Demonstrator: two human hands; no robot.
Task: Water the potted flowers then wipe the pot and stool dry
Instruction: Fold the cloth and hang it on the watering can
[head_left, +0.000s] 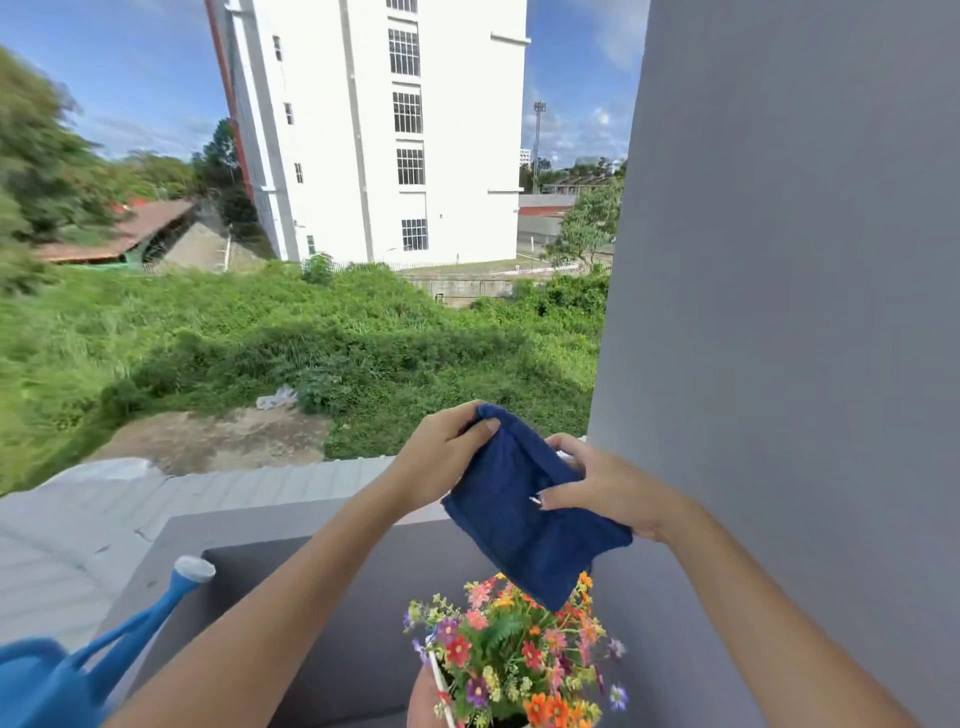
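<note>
I have the dark blue cloth (524, 512) stretched between both hands, up in the air over the flowers (511, 660). My left hand (441, 460) is closed on its top corner, thumb pinching the fold; my right hand (605, 491) is clamped on the right edge, fingers curled round behind. The lower corner of the cloth hangs down and brushes, or very nearly brushes, the topmost orange blooms — from this angle I cannot tell which.

The flower pot (434, 696) sits at the bottom edge of my view, mostly hidden under the blossoms, and the stool I cannot see at all, so I can't say how wet either is. The blue watering can (67, 670) stands off to my left, its spout pointing up toward the balcony ledge (332, 512), well apart from my hands. I judge the watering is finished and the wiping is about to start.

What worries me: I'm close to an open drop. If I shake or refold the cloth with a loose grip it could slip over the ledge. Bringing it down carelessly could drag through the stems and tip the pot.
</note>
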